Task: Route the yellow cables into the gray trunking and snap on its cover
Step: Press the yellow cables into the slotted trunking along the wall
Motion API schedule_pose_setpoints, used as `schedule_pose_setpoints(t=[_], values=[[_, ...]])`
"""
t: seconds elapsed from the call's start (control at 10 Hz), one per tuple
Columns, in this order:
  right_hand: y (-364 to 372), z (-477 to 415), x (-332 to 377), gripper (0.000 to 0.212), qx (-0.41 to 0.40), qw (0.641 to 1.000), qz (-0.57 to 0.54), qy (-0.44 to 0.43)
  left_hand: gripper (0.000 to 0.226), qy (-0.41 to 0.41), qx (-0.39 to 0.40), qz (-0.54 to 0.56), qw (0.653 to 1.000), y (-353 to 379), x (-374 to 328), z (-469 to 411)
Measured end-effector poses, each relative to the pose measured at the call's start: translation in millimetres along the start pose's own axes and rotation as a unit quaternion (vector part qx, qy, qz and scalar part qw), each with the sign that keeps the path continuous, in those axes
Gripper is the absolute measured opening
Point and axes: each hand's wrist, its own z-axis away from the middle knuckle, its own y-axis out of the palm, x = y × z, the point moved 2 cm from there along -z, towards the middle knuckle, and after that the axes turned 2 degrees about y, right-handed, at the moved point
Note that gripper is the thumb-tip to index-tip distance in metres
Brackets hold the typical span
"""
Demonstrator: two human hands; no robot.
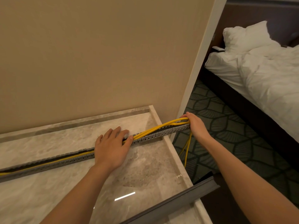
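Observation:
A long gray slotted trunking (pixel 64 160) lies across the marble counter (pixel 145 172), its right end jutting past the counter's edge. Yellow cables (pixel 155 129) lie inside it on the left and rise above it toward the right. My left hand (pixel 111 147) lies flat over the trunking's middle, fingers straight, thumb pressing the cables down. At the trunking's right end my right hand (pixel 195 125) grips the bundle, and the loose cable ends hang below toward the floor. The gray cover (pixel 169 202) lies loose at the counter's front right corner.
A beige wall (pixel 97 54) rises right behind the counter, ending in a white corner trim (pixel 199 62). To the right, patterned dark carpet (pixel 226 135) and a bed with white linen (pixel 267 70).

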Motion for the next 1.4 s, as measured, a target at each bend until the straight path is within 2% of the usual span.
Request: schedule_pose_setpoints(t=[0.1,0.2,0.3,0.4,0.5,0.7,0.8,1.0,1.1,1.2,1.3,1.4], values=[[-5.1,0.3,6.8,0.041,0.029,0.999,0.038,-0.016,0.047,-0.001,-0.002,-0.003,1.0,-0.5,-0.6,-0.3],[-16.2,3.4,16.9,0.02,0.005,0.997,0.02,-0.068,0.047,-0.001,-0.002,-0.002,1.0,-0.6,-1.1,0.0],[-21.9,12.0,30.2,0.006,0.001,0.988,0.052,-0.144,0.047,-0.001,-0.005,-0.002,1.0,-0.4,-1.3,0.2],[-21.4,26.3,44.7,0.005,0.028,0.961,0.143,-0.233,0.047,0.0,-0.003,0.001,1.0,-0.4,-0.9,0.5],[-22.8,35.6,52.9,0.005,0.023,0.932,0.214,-0.292,0.047,0.0,0.0,0.002,1.0,-0.7,-0.5,0.9],[-24.9,42.0,45.9,0.003,0.008,0.904,0.256,-0.343,0.048,0.0,0.005,-0.002,1.0,-0.5,-0.3,0.6],[-24.4,46.7,44.6,0.009,-0.029,0.882,0.26,-0.392,0.048,0.0,0.001,-0.004,1.0,-0.1,-0.8,0.8],[5.0,70.4,48.7,0.036,0.07,0.786,0.369,-0.491,0.048,0.001,-0.003,-0.007,1.0,0.5,0.1,0.4],[13.9,74.2,52.3,0.033,0.042,0.762,0.396,-0.511,0.048,0.003,-0.006,-0.007,1.0,0.6,-0.4,0.5],[19.5,72.7,56.8,0.026,0.023,0.766,0.399,-0.504,0.047,0.004,-0.009,-0.008,1.0,0.5,-1.1,0.3],[26.3,72.8,63.6,0.01,0.029,0.775,0.398,-0.49,0.047,0.004,-0.011,-0.01,1.0,0.7,-1.1,0.7],[30.5,74.8,68.1,0.007,0.035,0.774,0.409,-0.482,0.047,0.003,-0.007,-0.012,1.0,0.6,-0.8,0.9]])
